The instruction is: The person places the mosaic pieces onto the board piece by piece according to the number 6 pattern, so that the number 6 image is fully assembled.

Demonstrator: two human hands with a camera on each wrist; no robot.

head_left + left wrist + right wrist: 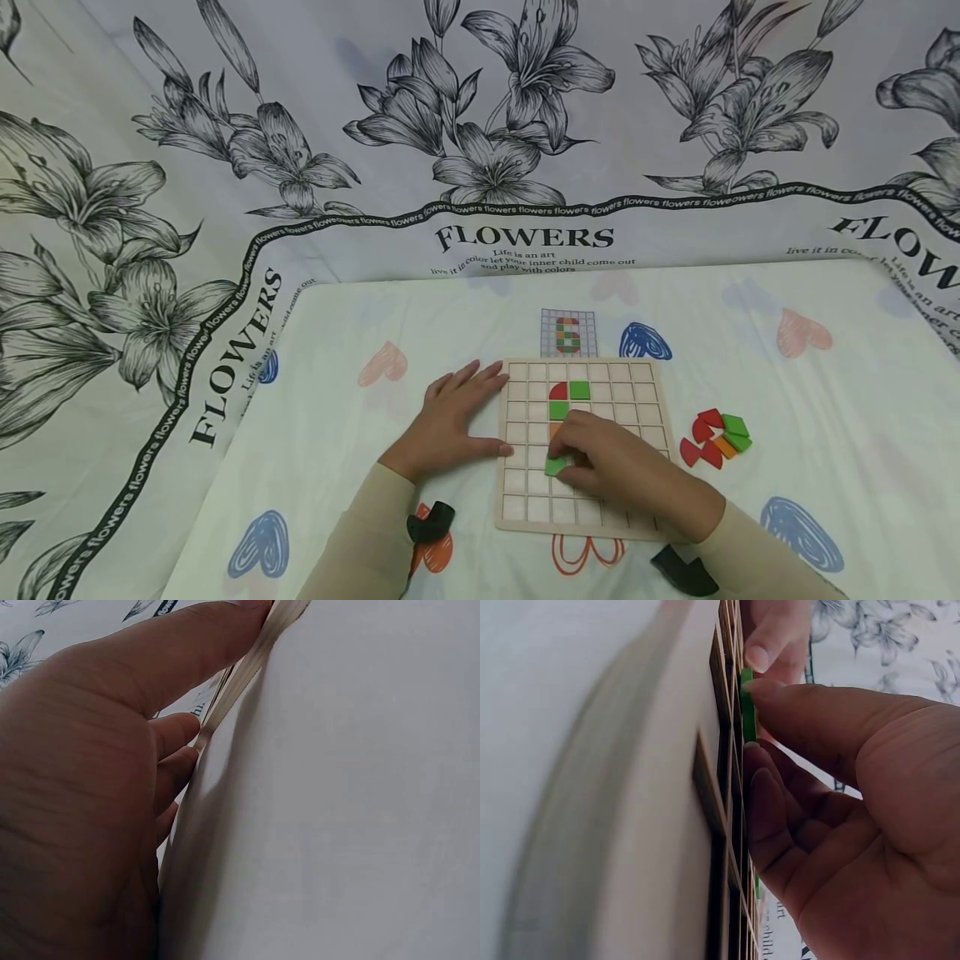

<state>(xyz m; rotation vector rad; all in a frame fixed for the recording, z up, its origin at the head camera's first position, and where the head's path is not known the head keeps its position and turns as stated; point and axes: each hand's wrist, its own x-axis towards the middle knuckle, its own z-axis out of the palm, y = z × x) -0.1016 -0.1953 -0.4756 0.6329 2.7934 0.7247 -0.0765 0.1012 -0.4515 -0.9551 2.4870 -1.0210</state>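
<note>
Green shows at the fingertips of the right hand (626,462): a small tile (555,466), pinched by thumb and finger at their left, over a gridded wooden board (570,531) (its long axis, and whether it touches the cell, I cannot tell). The left hand (450,425) is farther from it, fingers straight and spread, touching the board's left edge. An orange tile (554,429) lies just beyond the pinching fingers, loose pieces (725,447) well right. Heart-printed cloth (360,442) lies beneath, flower-printed cloth (397,187) behind.
</note>
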